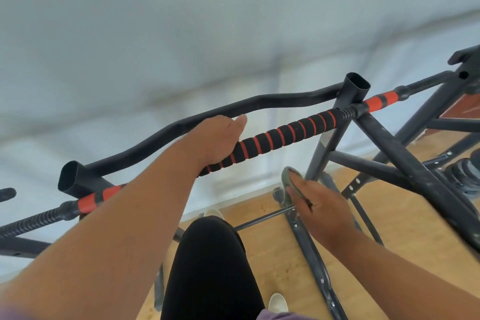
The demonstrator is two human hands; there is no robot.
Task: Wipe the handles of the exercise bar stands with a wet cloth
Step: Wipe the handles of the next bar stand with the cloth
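A black foam handle with red stripes [285, 134] runs across the middle of the exercise bar stand [337, 138]. My left hand [218, 139] grips the left part of this handle, fingers wrapped round it. My right hand [315, 205] is lower and to the right, below the handle, and holds a grey-green cloth [287, 176] that sticks out past my fingertips. The cloth is apart from the handle. Orange-red taped sections [380, 101] sit at both ends of the bar.
A curved black bar [259, 101] runs behind the handle between two open tube ends [357, 84]. Black frame struts [405, 161] cross at the right. My black-trousered leg [210, 267] and white shoes stand on a wooden floor [389, 215] by a pale wall.
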